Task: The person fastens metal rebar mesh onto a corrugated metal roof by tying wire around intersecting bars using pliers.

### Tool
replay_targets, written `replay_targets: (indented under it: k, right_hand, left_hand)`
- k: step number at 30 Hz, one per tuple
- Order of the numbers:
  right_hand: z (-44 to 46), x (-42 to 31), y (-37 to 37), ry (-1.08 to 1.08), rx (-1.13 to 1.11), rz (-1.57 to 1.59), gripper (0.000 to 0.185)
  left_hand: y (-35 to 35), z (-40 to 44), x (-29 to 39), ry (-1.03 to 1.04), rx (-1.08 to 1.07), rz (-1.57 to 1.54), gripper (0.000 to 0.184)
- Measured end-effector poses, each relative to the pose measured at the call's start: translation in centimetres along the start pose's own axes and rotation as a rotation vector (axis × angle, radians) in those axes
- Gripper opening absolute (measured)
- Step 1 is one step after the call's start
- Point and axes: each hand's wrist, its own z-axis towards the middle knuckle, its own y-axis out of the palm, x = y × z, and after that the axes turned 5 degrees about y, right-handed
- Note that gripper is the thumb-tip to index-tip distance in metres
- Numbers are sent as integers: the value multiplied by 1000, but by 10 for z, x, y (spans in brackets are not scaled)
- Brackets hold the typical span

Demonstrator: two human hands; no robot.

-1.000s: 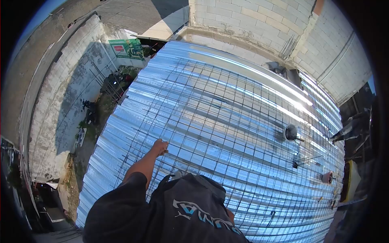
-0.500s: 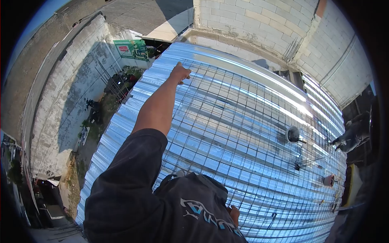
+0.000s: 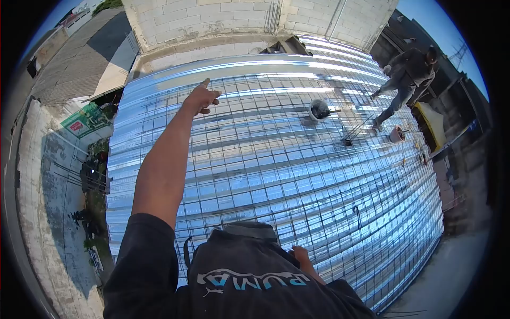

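My left hand reaches forward at arm's length over the steel wire mesh. Its index finger is stretched out and the thumb stands apart; the other fingers bend loosely. Nothing is in it. Beneath the mesh lie shiny corrugated metal sheets. Close to my dark shirt, my right hand is low and partly hidden by my body. Its fingers look curled; whatever they may hold does not show.
A bucket with dark contents and a second bucket stand on the mesh. Thin rods lie between them. Another person is at the far right edge. A block wall borders the far side; the deck drops off at left.
My view has swung right, so the buckets sit further left and the other person shows more fully. My left arm stays outstretched, its index finger now showing more clearly extended.
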Motion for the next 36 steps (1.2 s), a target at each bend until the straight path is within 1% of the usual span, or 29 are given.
replay_targets:
  k: [1, 2, 3, 5, 7, 8, 9, 11, 12, 13, 14, 15, 16, 17, 18, 19, 20, 21, 22, 24, 27, 30, 32, 34, 36]
  right_hand:
    - [5, -20, -26, 269, -196, 394, 23]
    - [10, -51, -66, 676, -234, 1009, 25]
    - [15, -84, -108, 1059, -124, 1346, 26]
    - [18, -82, -116, 1008, -95, 1343, 28]
    - [13, -78, -114, 1043, -55, 1340, 27]
    - [12, -78, -111, 1059, -33, 1346, 26]
    - [7, -78, -108, 1081, -42, 1352, 26]
    - [-9, -78, -104, 1128, -60, 1362, 25]
    - [-17, -72, -86, 1177, -69, 1397, 26]
    - [-30, -65, -67, 1124, -95, 1333, 25]
    - [-43, -59, -50, 1068, -122, 1266, 24]
    - [-49, -63, -47, 1131, -99, 1370, 24]
    - [-55, -64, -39, 1197, -70, 1471, 24]
    - [-59, -64, -33, 1115, -91, 1353, 24]
    - [-69, -58, -17, 1040, -109, 1240, 25]
    - [-76, -63, -17, 1046, -104, 1197, 23]
    - [-83, -66, -14, 1053, -99, 1155, 21]
    - [-89, -71, -13, 1060, -94, 1112, 20]
    - [-84, -78, -22, 1167, -82, 1188, 19]
    - [-77, -94, -38, 1390, -24, 1336, 18]
    - [-53, -117, -70, 1311, -127, 1233, 24]
    - [-18, -128, -72, 1185, -119, 1159, 30]
    - [7, -145, -86, 1096, -109, 1102, 33]
    - [25, -164, -108, 969, -72, 1051, 33]
    - [39, -172, -112, 910, -26, 1026, 31]
  left_hand:
    - [20, 3, 17, 26, -72, 7, 84]
    - [36, 5, 33, 50, -139, 15, 83]
    - [51, 5, 47, 70, -200, 23, 82]
    - [74, -2, 70, 156, -283, -7, 81]
    - [90, -12, 82, 236, -345, -75, 81]
    - [97, -20, 79, 291, -334, -159, 77]
    - [105, -24, 68, 315, -332, -139, 75]
    - [116, -23, 22, 362, -331, -105, 69]
    - [122, -28, -10, 341, -310, -47, 66]
    - [127, -36, -51, 316, -284, 9, 63]
    - [130, -43, -103, 221, -280, 29, 60]
    - [136, -51, -168, 105, -258, -68, 59]
    - [133, -74, -228, -138, -241, -121, 57]
    - [130, -99, -308, -331, -183, -152, 57]
    - [124, -148, -357, -496, -87, -70, 43]
    - [111, -183, -446, -704, -234, -29, 32]
    - [109, -242, -470, -963, -12, -92, 33]
    - [99, -281, -484, -1071, 24, -120, 33]
    - [83, -311, -492, -1135, 43, -163, 34]
    - [56, -345, -502, -1184, 85, -220, 34]
    - [32, -350, -505, -1171, 127, -281, 36]
    - [28, -344, -506, -1119, 116, -339, 39]
    - [36, -333, -504, -1056, 77, -379, 41]
    - [48, -308, -503, -936, 17, -427, 43]
    - [58, -275, -480, -780, -39, -469, 46]
